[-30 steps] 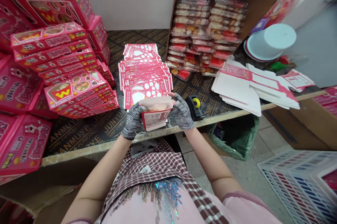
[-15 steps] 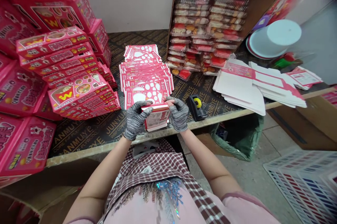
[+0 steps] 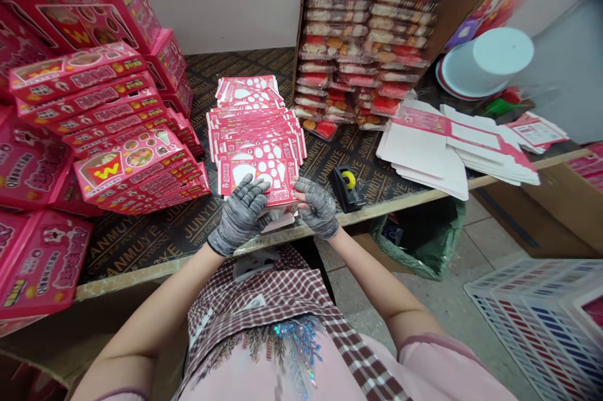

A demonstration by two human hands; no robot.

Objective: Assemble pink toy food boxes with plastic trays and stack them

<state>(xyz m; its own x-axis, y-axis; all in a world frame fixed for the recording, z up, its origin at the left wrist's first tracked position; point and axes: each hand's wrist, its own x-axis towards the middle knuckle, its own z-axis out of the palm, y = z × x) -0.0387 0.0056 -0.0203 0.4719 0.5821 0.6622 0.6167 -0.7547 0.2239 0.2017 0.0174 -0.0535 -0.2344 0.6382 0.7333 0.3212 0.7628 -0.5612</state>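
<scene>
A small pink carton [image 3: 282, 195] is between my hands at the front edge of the bench, part-folded, its white lower side facing me. My left hand [image 3: 240, 212], in a grey fingerless glove, lies over its left part with the fingers stretched out. On the right end, my right hand [image 3: 319, 207], gloved the same way, pinches the carton's edge. Just behind them a stack of flat pink printed cartons [image 3: 257, 131] with white cut-out windows spreads across the bench. The carton's underside and left corner are hidden by my hands.
Folded pink boxes [image 3: 136, 165] are piled at the left. A black tape dispenser [image 3: 347, 190] stands right of my hands. Clear-wrapped packets [image 3: 336, 68] fill an open cardboard box behind; white-backed card sheets [image 3: 419, 153] lie right. A green-lined bin [image 3: 424, 237] sits below the edge.
My left hand has gone from pinching the carton's upper edge to lying flat over it. The carton has tipped, its pink printed face now turned up. My right hand keeps its hold.
</scene>
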